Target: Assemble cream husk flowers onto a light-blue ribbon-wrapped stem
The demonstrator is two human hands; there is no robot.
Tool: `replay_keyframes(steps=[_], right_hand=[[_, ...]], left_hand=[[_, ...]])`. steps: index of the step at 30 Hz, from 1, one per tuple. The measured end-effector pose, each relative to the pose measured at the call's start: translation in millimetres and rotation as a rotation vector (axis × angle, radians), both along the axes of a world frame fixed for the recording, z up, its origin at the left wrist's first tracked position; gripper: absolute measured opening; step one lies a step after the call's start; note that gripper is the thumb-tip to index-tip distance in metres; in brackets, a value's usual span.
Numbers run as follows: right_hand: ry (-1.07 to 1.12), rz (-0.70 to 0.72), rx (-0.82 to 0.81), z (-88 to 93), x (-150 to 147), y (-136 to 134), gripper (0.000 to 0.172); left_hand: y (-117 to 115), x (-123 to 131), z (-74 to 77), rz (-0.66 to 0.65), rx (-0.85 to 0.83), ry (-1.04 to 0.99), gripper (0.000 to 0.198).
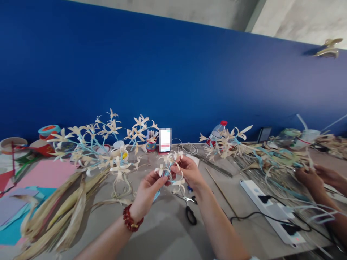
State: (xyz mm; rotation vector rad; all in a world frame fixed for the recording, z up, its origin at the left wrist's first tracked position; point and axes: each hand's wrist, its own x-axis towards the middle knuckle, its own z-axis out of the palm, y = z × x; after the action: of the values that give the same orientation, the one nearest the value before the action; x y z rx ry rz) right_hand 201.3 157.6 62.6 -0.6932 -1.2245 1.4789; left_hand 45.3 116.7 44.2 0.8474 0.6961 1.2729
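Both hands meet over the middle of the grey table around a small bunch of cream flowers (179, 184) with light blue stems. My left hand (149, 186), with a red bead bracelet (132, 218) at its wrist, pinches the blue stems from the left. My right hand (189, 172) has its fingers closed on the bunch from the right, near the flower heads. Black-handled scissors (191, 215) lie on the table just below my right hand. To the left stand taller branches of cream flowers (116, 126) on blue stems.
Dried husks (72, 216) and coloured paper (46, 173) lie left. A lit phone (165, 140) stands at the back. On the right are a thin stick (221, 191), a white power strip (271, 213) with cables, a bottle (217, 131), and another person's hands (310, 178) among wires.
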Motion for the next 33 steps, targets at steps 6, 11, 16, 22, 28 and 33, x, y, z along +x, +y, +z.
replay_keyframes(steps=[6, 11, 16, 22, 28, 33], right_hand=[[0.018, 0.006, 0.020, -0.7, 0, -1, 0.021], [0.015, -0.018, -0.033, -1.6, -4, -3, 0.025], [0.028, -0.008, -0.033, 3.0, -12, -5, 0.025], [0.092, -0.042, -0.011, 2.3, -20, -7, 0.025], [0.174, -0.110, -0.023, -6.3, -27, -8, 0.025], [0.182, -0.081, -0.029, -7.8, -30, -7, 0.022]], left_hand=[[1, 1, -3.0, -0.012, 0.015, -0.038, 0.010], [1, 1, -2.4, -0.006, -0.006, -0.083, 0.013], [1, -1, -0.8, 0.042, 0.025, -0.121, 0.011], [2, -2, -3.2, 0.062, 0.028, -0.127, 0.016], [2, -4, -4.1, 0.076, 0.029, -0.195, 0.013], [1, -4, -2.0, 0.049, 0.038, -0.201, 0.012]])
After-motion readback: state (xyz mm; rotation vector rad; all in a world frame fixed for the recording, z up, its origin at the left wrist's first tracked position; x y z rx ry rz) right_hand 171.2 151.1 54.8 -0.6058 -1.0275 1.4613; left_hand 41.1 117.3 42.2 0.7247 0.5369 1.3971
